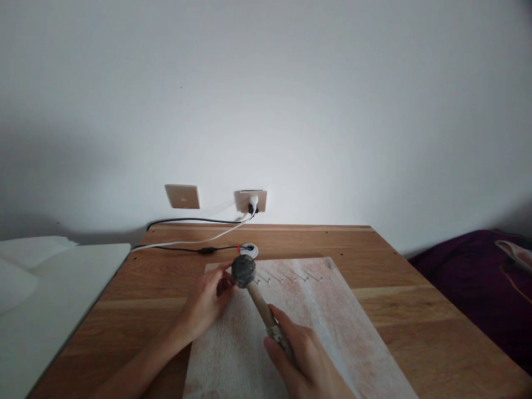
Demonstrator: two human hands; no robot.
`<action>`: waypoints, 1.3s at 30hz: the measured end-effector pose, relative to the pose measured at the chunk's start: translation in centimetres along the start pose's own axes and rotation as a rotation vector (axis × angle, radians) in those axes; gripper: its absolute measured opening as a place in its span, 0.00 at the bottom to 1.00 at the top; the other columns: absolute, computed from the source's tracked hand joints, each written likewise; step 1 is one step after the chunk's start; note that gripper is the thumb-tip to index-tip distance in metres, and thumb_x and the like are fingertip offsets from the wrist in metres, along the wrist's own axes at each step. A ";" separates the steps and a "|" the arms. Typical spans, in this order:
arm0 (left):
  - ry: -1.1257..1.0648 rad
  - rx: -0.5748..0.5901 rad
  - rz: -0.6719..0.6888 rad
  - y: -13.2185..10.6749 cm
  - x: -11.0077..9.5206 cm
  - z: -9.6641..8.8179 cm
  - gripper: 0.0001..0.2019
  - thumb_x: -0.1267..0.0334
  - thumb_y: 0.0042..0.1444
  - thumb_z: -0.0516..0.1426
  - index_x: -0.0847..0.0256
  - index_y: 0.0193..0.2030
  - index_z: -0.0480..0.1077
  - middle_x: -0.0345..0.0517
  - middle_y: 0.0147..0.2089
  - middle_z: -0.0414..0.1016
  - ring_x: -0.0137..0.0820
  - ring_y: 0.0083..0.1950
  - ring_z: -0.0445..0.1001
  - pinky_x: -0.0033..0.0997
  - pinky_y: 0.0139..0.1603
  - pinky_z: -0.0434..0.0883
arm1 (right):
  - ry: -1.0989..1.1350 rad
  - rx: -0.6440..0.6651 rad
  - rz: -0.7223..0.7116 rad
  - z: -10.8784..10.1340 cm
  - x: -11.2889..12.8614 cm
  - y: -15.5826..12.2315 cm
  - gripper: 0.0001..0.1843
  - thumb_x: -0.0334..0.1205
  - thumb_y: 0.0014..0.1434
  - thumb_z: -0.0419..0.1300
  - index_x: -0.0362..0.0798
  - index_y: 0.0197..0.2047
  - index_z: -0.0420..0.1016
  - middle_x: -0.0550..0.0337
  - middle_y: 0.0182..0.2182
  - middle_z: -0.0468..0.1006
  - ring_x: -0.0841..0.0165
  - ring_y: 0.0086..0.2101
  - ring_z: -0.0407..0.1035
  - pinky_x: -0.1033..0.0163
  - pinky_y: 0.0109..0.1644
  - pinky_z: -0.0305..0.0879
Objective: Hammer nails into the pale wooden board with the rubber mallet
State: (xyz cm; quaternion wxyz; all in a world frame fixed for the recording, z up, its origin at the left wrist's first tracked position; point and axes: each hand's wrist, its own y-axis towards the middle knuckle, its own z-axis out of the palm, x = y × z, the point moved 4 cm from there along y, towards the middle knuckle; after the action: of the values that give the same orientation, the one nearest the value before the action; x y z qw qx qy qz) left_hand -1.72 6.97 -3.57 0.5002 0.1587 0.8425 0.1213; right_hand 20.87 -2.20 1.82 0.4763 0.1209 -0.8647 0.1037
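My right hand [305,352] is wrapped round the wooden handle of a mallet [243,271] with a dark, round head. The head is raised over the far left part of a whitish, worn board [253,354]. Beside the head, my left hand [208,296] has its thumb and fingers pinched together at the board's far left. Whatever lies between those fingertips is hidden behind the mallet head. To the right, several nails [294,279] stand in a row along the board's far edge.
The board lies on a wooden table [399,310] against a white wall. A white plug [253,200] sits in a wall socket, and its white cable [195,241] crosses the table's back. Near a round grommet [250,252] runs a black cable. Purple cloth [461,277] lies at the right.
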 end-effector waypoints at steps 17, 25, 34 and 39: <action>0.054 -0.021 0.039 -0.3 1.1 0.4 0.27 0.68 0.57 0.60 0.55 0.65 0.73 0.48 0.46 0.83 0.39 0.40 0.80 0.38 0.43 0.77 | -0.060 -0.010 -0.067 0.0 -0.5 -0.5 0.31 0.43 0.70 0.52 0.35 0.69 0.69 0.40 0.55 0.85 0.54 0.54 0.79 0.55 0.57 0.73; 0.053 -0.012 0.027 -0.2 0.7 0.3 0.26 0.67 0.57 0.59 0.56 0.64 0.73 0.50 0.47 0.84 0.41 0.43 0.81 0.39 0.46 0.77 | -0.062 0.030 -0.059 0.0 -0.4 -0.6 0.31 0.43 0.70 0.52 0.36 0.70 0.69 0.41 0.52 0.85 0.53 0.52 0.80 0.53 0.56 0.75; 0.078 -0.002 0.035 -0.2 0.3 0.1 0.26 0.68 0.60 0.58 0.54 0.65 0.71 0.46 0.43 0.83 0.39 0.41 0.81 0.40 0.49 0.77 | 0.122 -0.058 0.023 0.4 -0.3 -0.8 0.25 0.48 0.68 0.57 0.48 0.63 0.77 0.53 0.39 0.87 0.60 0.37 0.81 0.59 0.44 0.75; 0.085 0.018 0.023 -0.2 0.6 0.3 0.26 0.68 0.62 0.59 0.52 0.67 0.68 0.41 0.40 0.82 0.35 0.40 0.80 0.39 0.50 0.77 | 0.367 -0.221 0.259 0.7 -3.4 -3.4 0.40 0.68 0.66 0.56 0.44 0.67 0.72 0.62 0.23 0.80 0.68 0.22 0.73 0.65 0.28 0.70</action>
State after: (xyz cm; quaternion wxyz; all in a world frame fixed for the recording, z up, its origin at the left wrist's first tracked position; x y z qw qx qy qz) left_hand -1.79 7.02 -4.28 0.4610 0.1674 0.8623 0.1261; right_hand 23.13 -5.26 -1.23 0.6182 -0.0647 -0.7783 0.0891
